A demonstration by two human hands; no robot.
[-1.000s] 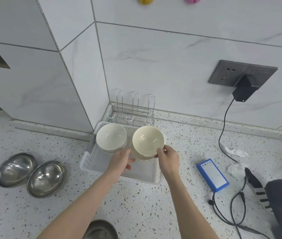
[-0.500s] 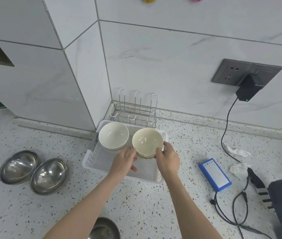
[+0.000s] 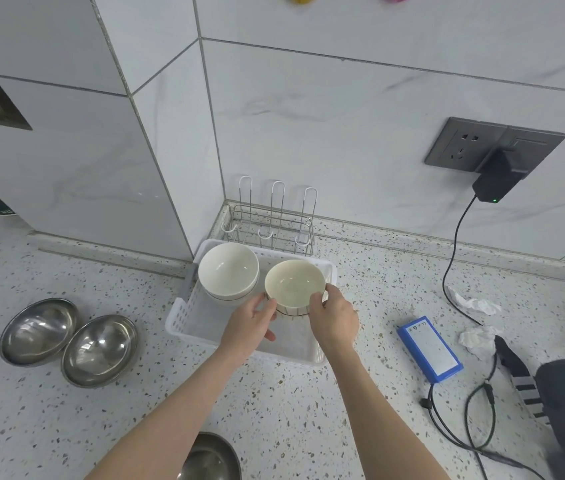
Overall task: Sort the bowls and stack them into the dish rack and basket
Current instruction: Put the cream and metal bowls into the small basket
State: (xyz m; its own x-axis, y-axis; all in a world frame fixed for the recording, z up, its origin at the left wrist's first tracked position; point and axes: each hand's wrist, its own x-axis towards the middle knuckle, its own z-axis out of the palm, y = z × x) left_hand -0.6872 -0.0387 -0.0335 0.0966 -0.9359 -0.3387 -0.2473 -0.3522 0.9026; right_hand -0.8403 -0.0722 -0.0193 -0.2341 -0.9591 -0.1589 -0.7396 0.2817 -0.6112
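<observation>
Speckled terrazzo counter (image 3: 308,403) against grey-white wall tiles. On it, left hand (image 3: 250,323) and right hand (image 3: 334,318) curled round a cream bowl (image 3: 294,285) from both sides, inside the white plastic basket (image 3: 184,317). Just left of it, touching or almost, a stack of white bowls (image 3: 228,270) in the same basket. Behind, the empty wire dish rack (image 3: 270,220). Well left, two steel bowls (image 3: 66,341) side by side.

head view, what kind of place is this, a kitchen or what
Most likely a home kitchen counter: a speckled stone worktop against tiled walls, a wire dish rack in the corner, and ceramic bowls and steel bowls being sorted.
</observation>
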